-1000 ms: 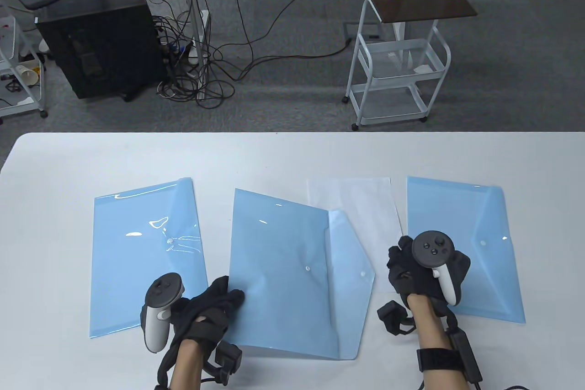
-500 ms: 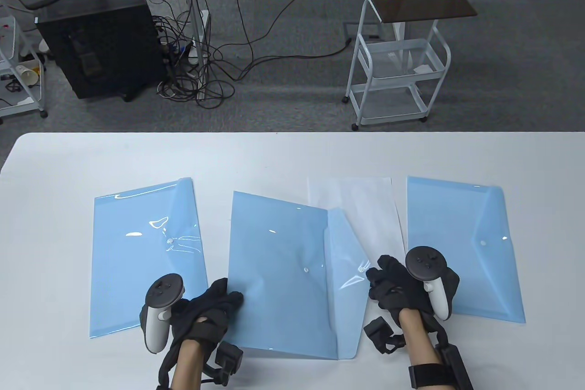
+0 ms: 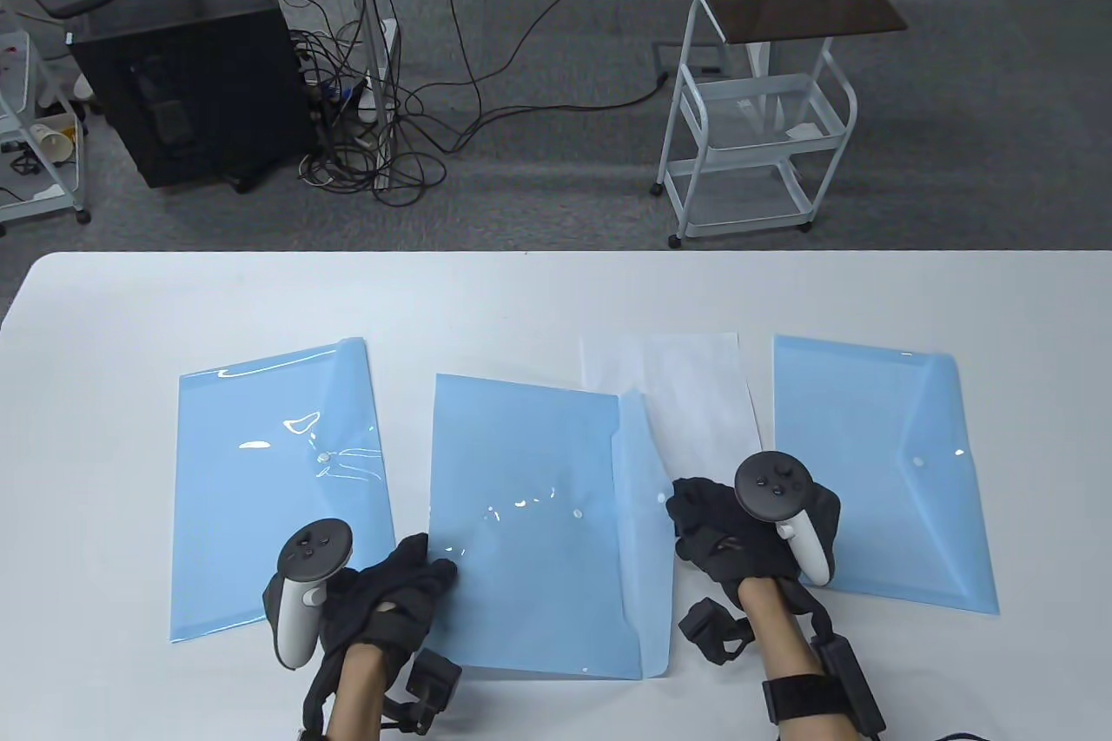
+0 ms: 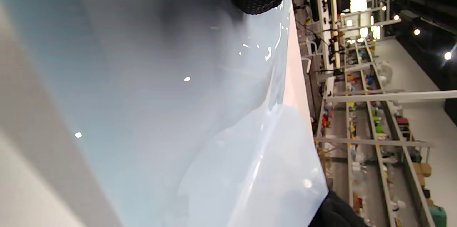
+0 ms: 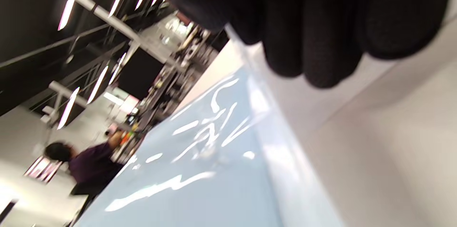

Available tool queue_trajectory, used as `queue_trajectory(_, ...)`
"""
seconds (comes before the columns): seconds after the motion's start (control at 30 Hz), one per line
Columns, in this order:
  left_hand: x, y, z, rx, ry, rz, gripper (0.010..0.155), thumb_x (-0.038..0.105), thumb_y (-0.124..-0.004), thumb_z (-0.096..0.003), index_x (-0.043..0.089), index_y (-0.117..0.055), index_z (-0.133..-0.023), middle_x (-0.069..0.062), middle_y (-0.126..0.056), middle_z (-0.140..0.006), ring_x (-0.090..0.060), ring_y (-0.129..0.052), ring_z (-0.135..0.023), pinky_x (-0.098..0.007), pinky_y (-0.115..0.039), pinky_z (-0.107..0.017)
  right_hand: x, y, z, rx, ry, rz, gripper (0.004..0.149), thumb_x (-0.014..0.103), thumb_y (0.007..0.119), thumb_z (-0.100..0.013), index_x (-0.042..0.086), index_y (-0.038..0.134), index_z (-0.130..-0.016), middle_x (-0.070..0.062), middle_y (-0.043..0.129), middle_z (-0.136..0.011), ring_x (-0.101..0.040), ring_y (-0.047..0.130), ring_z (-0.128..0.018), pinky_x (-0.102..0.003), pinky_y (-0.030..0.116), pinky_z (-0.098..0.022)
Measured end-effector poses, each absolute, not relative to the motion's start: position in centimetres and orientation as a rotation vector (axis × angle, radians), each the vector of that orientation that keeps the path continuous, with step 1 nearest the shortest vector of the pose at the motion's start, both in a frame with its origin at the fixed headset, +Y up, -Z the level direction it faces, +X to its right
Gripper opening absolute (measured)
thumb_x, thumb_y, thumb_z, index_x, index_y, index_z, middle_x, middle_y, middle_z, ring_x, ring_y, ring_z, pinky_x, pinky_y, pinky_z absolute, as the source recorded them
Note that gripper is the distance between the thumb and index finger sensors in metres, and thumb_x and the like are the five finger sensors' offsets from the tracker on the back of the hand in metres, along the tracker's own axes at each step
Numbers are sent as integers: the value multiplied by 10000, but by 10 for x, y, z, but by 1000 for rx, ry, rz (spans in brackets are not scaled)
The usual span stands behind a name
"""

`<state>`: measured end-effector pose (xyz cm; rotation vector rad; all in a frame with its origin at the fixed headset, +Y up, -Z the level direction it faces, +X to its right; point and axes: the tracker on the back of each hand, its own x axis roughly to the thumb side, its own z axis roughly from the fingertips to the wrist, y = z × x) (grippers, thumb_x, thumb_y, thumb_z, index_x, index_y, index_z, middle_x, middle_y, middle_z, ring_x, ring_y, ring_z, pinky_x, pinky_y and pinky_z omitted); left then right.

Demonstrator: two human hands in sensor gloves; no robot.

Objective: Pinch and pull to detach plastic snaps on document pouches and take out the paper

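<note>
Three blue document pouches lie on the white table [image 3: 556, 298]. The middle pouch [image 3: 521, 463] is unsnapped, with its body snap [image 3: 578, 513] showing. My right hand [image 3: 691, 515] pinches the tip of its flap [image 3: 643, 532] and holds it raised, tilted to the left. My left hand [image 3: 426, 572] presses flat on the pouch's lower left edge. A white paper sheet [image 3: 695, 393] lies behind the flap. The left pouch [image 3: 261, 498] and right pouch [image 3: 895, 498] are snapped. In the right wrist view, my fingers [image 5: 314, 23] curl over the flap's edge above the pouch [image 5: 200, 184].
Beyond the table's far edge stand a white wheeled cart [image 3: 756, 124], a black computer tower [image 3: 182, 81] and tangled floor cables [image 3: 391, 133]. A person in purple [image 5: 89, 162] shows far off in the right wrist view.
My right hand moved left from the right pouch, took the middle pouch's flap tip and swung it up and leftward. The pouch straightened slightly. My left hand stayed put.
</note>
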<state>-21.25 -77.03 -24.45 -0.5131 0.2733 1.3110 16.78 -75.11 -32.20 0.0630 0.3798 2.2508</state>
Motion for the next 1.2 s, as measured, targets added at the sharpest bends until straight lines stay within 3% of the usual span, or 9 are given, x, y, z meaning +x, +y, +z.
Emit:
queue_trajectory(0.23,-213,-771,-245,-521,295,1294,487,224,-715,-562,100,-590,-1016,-106,-907,-856,-283,-1073,-557,-366,-953,-373,128,-754,-323,262,477,2321,565,224,664,-573,21,567,-1091,-344,647,-1128,-617,707,-905,-713,697,-547)
queue_trajectory(0.63,-215,-771,-245,-531,332,1256,495,224,-719,-563,79,-587,-1018,-108,-911,-852,-281,-1076,-553,-365,-955,-370,69,-774,-318,510,592,2745,599,230,659,-577,100,453,-1125,-312,331,-1191,-633,375,-1013,-793,441,-633)
queue_trajectory(1.2,-217,-778,-249,-562,359,1188,506,218,-719,-566,61,-584,-1028,-122,-913,-855,-283,-1078,-551,-364,-957,-366,51,-794,-310,556,622,2919,592,253,665,-582,150,385,-1093,-421,317,-1115,-715,395,-948,-823,446,-599)
